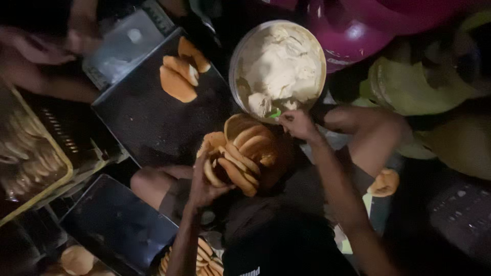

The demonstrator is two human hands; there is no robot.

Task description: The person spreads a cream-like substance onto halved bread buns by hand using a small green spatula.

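Note:
My left hand (203, 185) grips a split bun (214, 173) at the near edge of a heap of split golden buns (245, 148) in front of me. My right hand (296, 123) holds a small green spreader (275, 114) at the near rim of a round bowl (236, 56) full of pale cream (281, 66). Beyond the heap, a black baking tray (148, 122) carries three bun halves (180, 71) at its far end.
Another person's hands (36, 47) work at the top left by a grey tray (123, 46). A wire rack of buns (25, 153) stands left. A second dark tray (112, 220) and more buns (76, 259) lie near left. One bun (383, 183) sits right; a magenta tub (358, 30) far right.

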